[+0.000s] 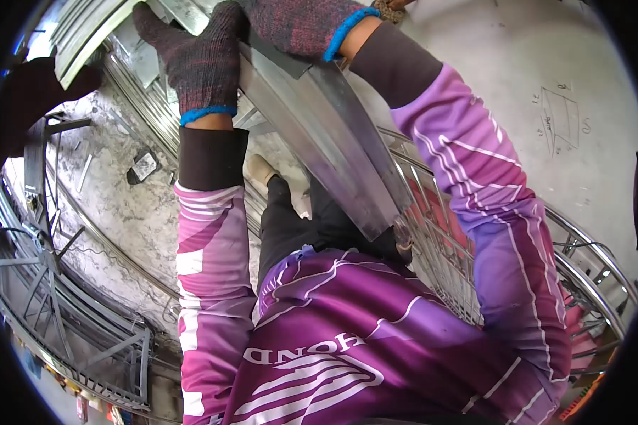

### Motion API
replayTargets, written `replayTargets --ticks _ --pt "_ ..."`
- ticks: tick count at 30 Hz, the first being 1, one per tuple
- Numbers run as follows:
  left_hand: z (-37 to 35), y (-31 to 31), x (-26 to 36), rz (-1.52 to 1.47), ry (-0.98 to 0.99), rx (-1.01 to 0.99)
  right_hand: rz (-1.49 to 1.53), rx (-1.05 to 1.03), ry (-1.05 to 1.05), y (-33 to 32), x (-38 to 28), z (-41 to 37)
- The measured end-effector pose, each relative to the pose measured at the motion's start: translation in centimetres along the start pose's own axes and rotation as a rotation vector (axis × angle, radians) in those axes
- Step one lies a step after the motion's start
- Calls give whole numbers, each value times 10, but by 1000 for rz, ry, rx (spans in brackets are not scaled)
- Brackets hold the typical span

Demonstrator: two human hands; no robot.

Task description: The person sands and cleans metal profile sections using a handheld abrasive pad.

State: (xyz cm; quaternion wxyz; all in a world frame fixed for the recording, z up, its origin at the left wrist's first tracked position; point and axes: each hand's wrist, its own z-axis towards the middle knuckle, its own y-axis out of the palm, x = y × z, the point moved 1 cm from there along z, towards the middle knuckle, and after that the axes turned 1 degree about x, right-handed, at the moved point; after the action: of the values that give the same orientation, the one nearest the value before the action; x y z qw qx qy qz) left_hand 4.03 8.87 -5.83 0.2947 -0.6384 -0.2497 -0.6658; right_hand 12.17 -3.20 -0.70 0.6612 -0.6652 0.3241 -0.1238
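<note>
My left hand (195, 60), in a dark knitted glove with a blue cuff, is stretched forward at the top. Its thumb and fingers are spread apart, beside the left edge of a long, folded sheet-metal channel (319, 134). My right hand (301, 28), gloved alike, is closed over the upper end of this channel; its fingertips are hidden. The channel slants down between my arms toward my legs. Close to my left hand lie pale metal strips (92, 35).
A dark shape like another gloved hand (42, 99) is at the far left. Metal framework (71, 340) and long bars (138, 99) line the left side. Shiny metal railings (588, 262) stand at right. A pale surface (524, 64) bears a drawn sketch. Debris (143, 166) lies on the floor.
</note>
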Motion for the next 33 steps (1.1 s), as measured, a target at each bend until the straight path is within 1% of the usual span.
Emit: replayTargets --ticks 1,3,4,5,6,7,9,11,13,15,16,17,19,21,23,24,26,28,30,32,33 --pt "-4 1 13 0 -7 -4 1 -6 5 -15 -5 0" --pt "-9 3 31 125 -18 -63 309 -149 184 -42 -18 -10" --pt "-13 10 5 -225 87 67 309 -150 187 -22 -7 -7" --pt "-13 8 12 -225 89 66 289 24 76 10 10 0" --pt "-13 5 24 -171 -24 2 268 202 -35 31 19 5" --pt "-13 4 31 -116 -135 -63 268 209 -34 35 18 6" --pt "-8 5 14 -101 -101 -53 -98 281 -180 40 16 8" --pt "-1 4 -19 -71 -46 -24 -144 281 -173 38 13 5" --pt "3 2 -35 -42 9 8 -190 282 -169 37 10 0" --pt "-16 -1 4 260 -11 25 43 267 -120 37 11 -7" --pt "-22 -2 -2 294 95 28 329 87 267 5 -9 -30" --pt "-34 0 4 289 113 7 272 319 -37 39 12 -42" --pt "-69 1 17 396 200 -45 100 468 -261 26 1 -83" --pt "-109 0 20 372 264 -100 216 228 57 29 -10 -136" --pt "-147 -6 27 354 227 -195 358 236 237 3 -39 -176" --pt "-162 -8 35 300 121 -227 357 239 236 2 -44 -192" --pt "-171 -8 35 294 103 -237 267 231 307 8 -49 -209" --pt "-167 -9 34 263 42 -245 293 234 301 8 -47 -202" --pt "-144 -7 20 222 85 -220 322 244 289 5 -41 -178" --pt "-111 0 7 97 155 -158 266 185 259 7 -31 -143" --pt "-89 0 4 264 261 -152 272 208 249 7 -27 -123"
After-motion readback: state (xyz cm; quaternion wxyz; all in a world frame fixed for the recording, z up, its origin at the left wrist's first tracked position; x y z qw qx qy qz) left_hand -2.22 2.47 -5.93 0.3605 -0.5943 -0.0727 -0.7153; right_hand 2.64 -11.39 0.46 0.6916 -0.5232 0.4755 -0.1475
